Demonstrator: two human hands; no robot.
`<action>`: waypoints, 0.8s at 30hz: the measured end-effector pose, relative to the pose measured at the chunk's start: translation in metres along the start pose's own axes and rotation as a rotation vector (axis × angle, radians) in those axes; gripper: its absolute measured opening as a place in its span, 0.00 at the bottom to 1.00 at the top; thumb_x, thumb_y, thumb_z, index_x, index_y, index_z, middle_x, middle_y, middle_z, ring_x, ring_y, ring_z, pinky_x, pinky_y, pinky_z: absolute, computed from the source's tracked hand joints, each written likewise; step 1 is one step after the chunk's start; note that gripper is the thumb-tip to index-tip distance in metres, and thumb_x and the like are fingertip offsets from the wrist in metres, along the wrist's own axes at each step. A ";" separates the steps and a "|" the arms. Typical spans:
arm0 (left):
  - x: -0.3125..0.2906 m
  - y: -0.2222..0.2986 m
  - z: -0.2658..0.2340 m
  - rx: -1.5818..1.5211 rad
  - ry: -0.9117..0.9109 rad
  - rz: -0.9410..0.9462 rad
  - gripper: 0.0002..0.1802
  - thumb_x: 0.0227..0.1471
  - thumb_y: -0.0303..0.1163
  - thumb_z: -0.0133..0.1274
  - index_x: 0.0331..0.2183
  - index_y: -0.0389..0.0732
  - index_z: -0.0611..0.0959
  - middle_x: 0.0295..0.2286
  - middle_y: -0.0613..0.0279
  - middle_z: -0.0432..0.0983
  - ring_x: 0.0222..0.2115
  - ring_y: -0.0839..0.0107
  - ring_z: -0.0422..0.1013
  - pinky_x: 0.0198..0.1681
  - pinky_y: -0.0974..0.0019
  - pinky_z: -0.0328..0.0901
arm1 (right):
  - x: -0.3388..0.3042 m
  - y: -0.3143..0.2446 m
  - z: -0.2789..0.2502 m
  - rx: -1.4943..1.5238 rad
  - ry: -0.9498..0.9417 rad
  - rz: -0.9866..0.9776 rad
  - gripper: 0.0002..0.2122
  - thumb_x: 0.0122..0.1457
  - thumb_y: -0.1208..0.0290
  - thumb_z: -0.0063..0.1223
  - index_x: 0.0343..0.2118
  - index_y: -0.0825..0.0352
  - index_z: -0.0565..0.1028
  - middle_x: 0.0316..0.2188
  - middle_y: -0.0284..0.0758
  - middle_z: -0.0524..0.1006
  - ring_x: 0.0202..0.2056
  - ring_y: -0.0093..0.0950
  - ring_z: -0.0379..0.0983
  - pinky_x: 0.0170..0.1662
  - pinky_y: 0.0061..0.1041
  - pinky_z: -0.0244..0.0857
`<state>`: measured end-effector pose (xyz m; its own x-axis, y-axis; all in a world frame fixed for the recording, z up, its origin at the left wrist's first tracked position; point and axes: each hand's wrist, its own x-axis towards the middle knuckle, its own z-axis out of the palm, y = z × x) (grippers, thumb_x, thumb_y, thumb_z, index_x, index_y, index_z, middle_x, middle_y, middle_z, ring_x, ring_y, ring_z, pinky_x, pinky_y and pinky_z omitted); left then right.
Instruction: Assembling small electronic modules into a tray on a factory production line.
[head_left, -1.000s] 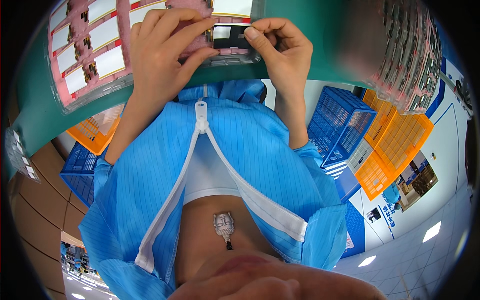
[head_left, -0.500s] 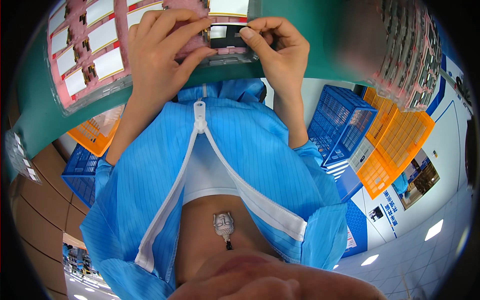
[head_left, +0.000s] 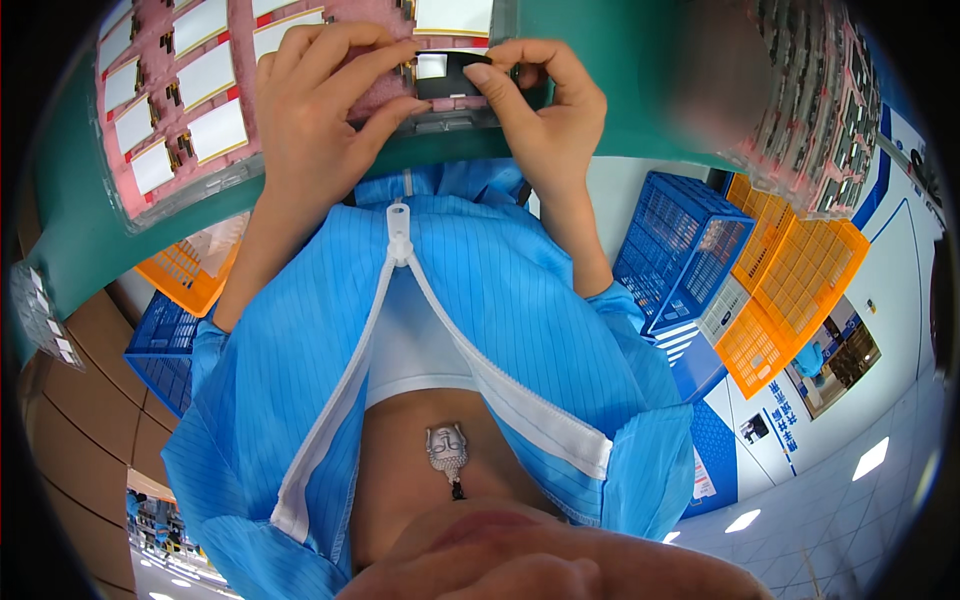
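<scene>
You are working over a shallow clear plastic tray with pink foam lining point(head_left: 195, 197), which is lying on a green table point(head_left: 600, 135). Your right hand point(head_left: 550, 105) is making a narrow pinch, thumb and forefinger holding the right end of a thin black rectangular panel with a white window point(head_left: 447, 86). This panel is lying between your two hands, over the near right part of the tray. Your left hand point(head_left: 325, 95) is forming a half-wide curve, its forefinger and thumb pointing to the panel's left end; whether they are touching it, I cannot tell.

The step in hand is probably the handling of this one panel at its pocket; if you are fitting it or lifting it, I cannot judge. The next move is calling, I think, for a light, even grip, so that the panel is not bending.

To the left of your left hand, flat white rectangular panels with gold edges point(head_left: 217, 130) are filling rows of the foam. Your left hand is covering the tray's middle. Well to the right of your right hand, a stack of clear plastic trays point(head_left: 800, 140) is standing; nearer your body, a blue plastic crate point(head_left: 680, 250) is sitting lower than the table.
</scene>
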<state>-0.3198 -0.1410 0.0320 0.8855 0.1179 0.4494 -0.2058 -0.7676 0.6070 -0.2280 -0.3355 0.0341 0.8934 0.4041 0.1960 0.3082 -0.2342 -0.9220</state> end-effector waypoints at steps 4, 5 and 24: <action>0.000 0.002 0.002 0.008 0.005 -0.027 0.27 0.34 0.37 0.73 0.43 0.49 0.87 0.42 0.71 0.78 0.41 0.65 0.70 0.41 0.61 0.59 | 0.001 -0.009 0.001 -0.301 0.004 -0.231 0.13 0.45 0.72 0.74 0.33 0.63 0.80 0.30 0.31 0.76 0.32 0.33 0.68 0.36 0.30 0.65; 0.000 0.003 0.002 0.011 0.009 -0.022 0.27 0.34 0.37 0.73 0.43 0.49 0.87 0.42 0.71 0.78 0.41 0.65 0.70 0.41 0.61 0.59 | 0.003 -0.015 0.001 -0.332 0.104 -0.211 0.14 0.45 0.71 0.75 0.34 0.62 0.80 0.31 0.31 0.74 0.34 0.33 0.68 0.37 0.31 0.65; 0.184 -0.115 -0.036 0.056 -0.262 0.061 0.09 0.49 0.24 0.63 0.37 0.39 0.86 0.37 0.60 0.79 0.34 0.65 0.72 0.41 0.66 0.66 | 0.240 0.047 0.018 -0.517 0.197 -0.572 0.05 0.58 0.73 0.61 0.37 0.64 0.81 0.32 0.37 0.79 0.35 0.38 0.76 0.39 0.35 0.69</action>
<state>-0.1483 -0.0087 0.0682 0.9512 -0.0915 0.2945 -0.2454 -0.8029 0.5432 -0.0049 -0.2336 0.0319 0.5771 0.4328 0.6926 0.8062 -0.4377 -0.3982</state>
